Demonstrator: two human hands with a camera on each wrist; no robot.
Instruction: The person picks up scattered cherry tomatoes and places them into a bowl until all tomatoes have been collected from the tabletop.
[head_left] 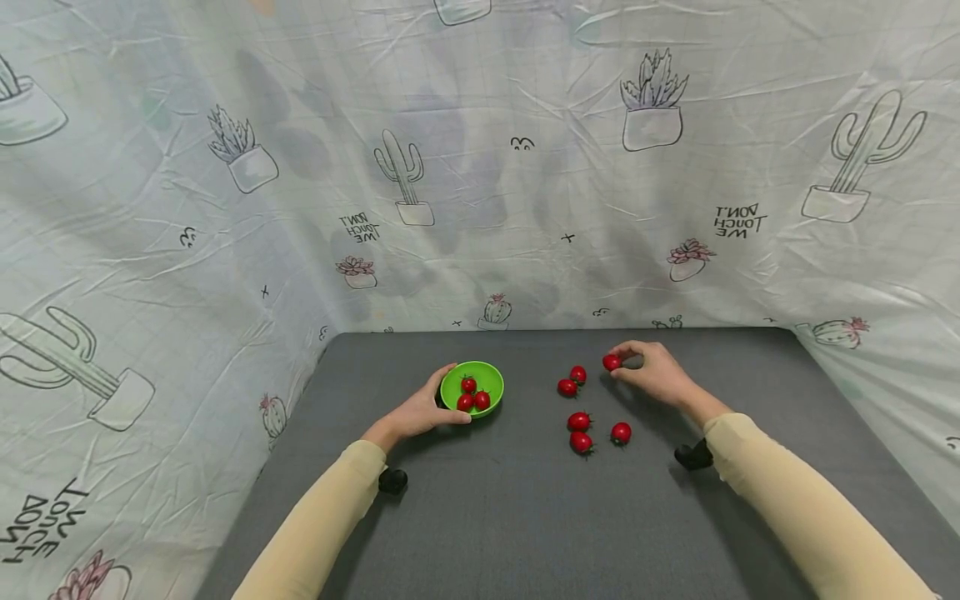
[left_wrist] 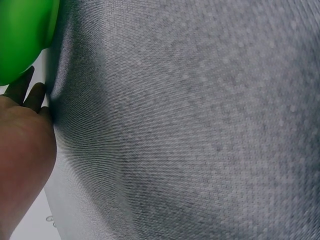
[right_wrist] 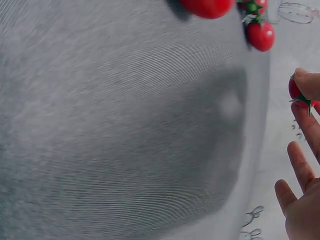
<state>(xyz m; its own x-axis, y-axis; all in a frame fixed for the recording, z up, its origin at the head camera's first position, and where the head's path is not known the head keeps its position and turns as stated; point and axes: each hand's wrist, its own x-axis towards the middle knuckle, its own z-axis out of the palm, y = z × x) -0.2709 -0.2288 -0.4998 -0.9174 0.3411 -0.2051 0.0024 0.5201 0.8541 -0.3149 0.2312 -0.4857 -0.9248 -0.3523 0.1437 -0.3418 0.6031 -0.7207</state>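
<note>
Now: tomato pinched, bowl held

Nearest me, three loose tomatoes (head_left: pixel 579 421) lie on the grey worktop (head_left: pixel 487 517). Further out, my left hand (head_left: pixel 417 412) curls round the green bowl (head_left: pixel 491 377) with three tomatoes inside. My right hand (head_left: pixel 654 372) pinches one tomato (head_left: pixel 612 362) beside two more (head_left: pixel 572 381).

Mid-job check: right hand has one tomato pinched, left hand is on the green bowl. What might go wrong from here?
1. The right hand pinches its cherry tomato only at the fingertips; a light grip on a round fruit may slip, and it might roll off across the grey table.
2. Five loose tomatoes lie between that hand and the green bowl; a low pass may knock them.
3. The bowl already holds three tomatoes; a dropped one might bounce out, though the left hand steadies it.
</note>
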